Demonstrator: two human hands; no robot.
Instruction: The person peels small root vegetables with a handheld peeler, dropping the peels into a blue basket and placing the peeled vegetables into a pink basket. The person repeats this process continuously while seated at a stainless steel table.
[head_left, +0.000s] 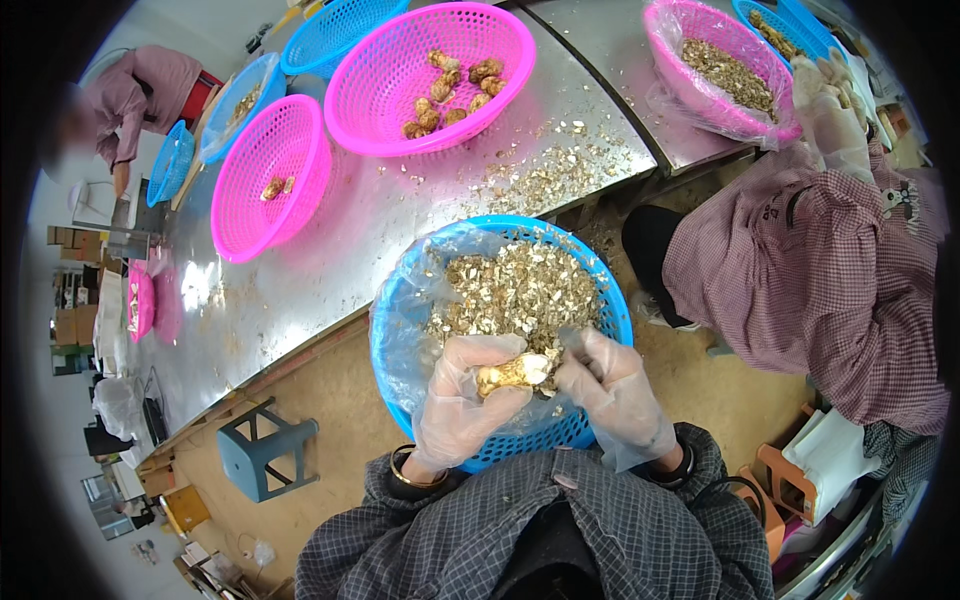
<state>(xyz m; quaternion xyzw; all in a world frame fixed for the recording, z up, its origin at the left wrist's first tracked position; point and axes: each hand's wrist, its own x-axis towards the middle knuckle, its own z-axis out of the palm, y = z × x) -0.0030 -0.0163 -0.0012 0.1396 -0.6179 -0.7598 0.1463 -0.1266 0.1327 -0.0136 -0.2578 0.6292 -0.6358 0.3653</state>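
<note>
In a thin clear plastic glove, my left hand (469, 405) grips a thick, pale mushroom (510, 373) with brown patches, lying sideways between thumb and fingers. A whitish cut area faces right. My right hand (616, 394), gloved too, is closed around a small grey blade (571, 339), perhaps a knife, beside the mushroom's right end; its handle is hidden in the fingers. Both hands are above a blue perforated plastic basket (615, 300) in front of my body. Within it, a clear plastic liner (401, 337) holds a heap of white and brown trimmings (517, 292).
Across the steel table (360, 225) lie scattered trimmings (544, 176). A large pink basket (431, 19) holds several mushrooms; a smaller pink basket (229, 202) holds a few pieces. One co-worker (787, 262) sits close on my right, another person (150, 90) bends at far left. A stool (259, 454) stands left.
</note>
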